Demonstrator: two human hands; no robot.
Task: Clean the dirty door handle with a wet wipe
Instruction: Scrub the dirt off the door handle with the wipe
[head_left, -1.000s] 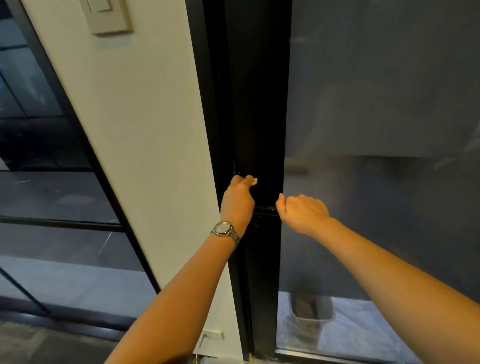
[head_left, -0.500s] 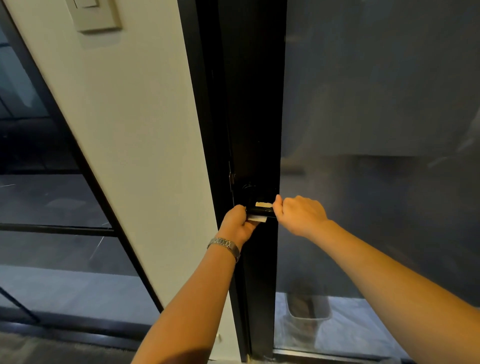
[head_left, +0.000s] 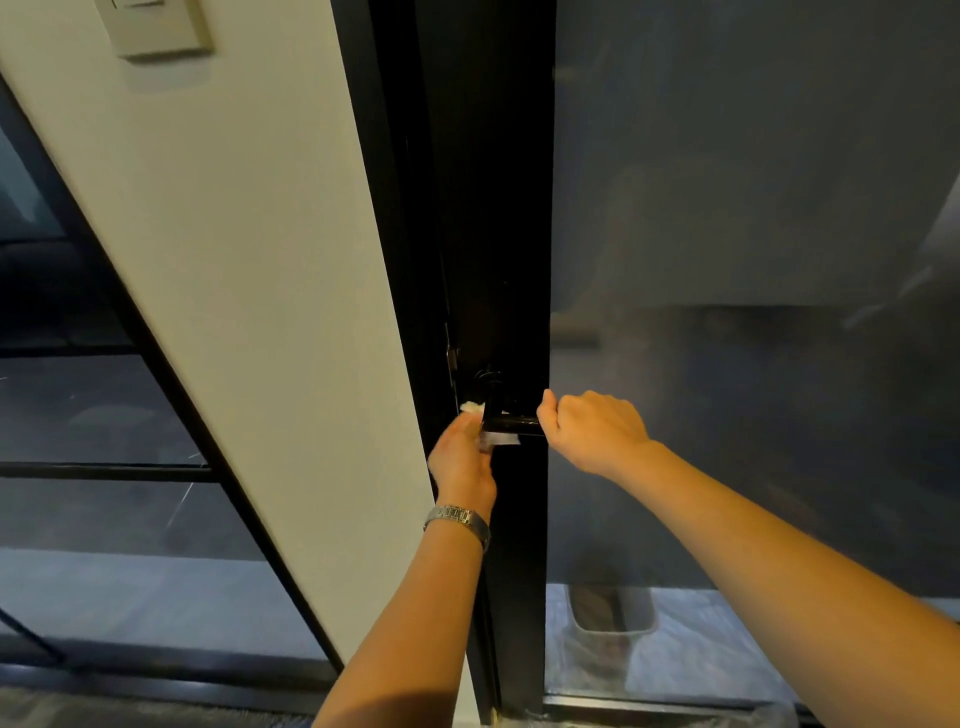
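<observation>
Head view: black lever door handle (head_left: 511, 424) sits on the dark door frame (head_left: 493, 208), pointing right toward the frosted glass pane (head_left: 753, 260). Left hand (head_left: 462, 460) is closed around a white wet wipe (head_left: 496, 439), pressing it against the handle's inner end near the pivot; a scrap of wipe shows above the fingers, another below the bar. Metal wristwatch (head_left: 460, 519) on the left wrist. Right hand (head_left: 592, 428) is curled in a fist over the handle's outer end, gripping it. White wall (head_left: 234, 260) left of the frame, light switch plate (head_left: 156, 26) at top. A pale bin (head_left: 613, 616) shows dimly through the glass, low down.
</observation>
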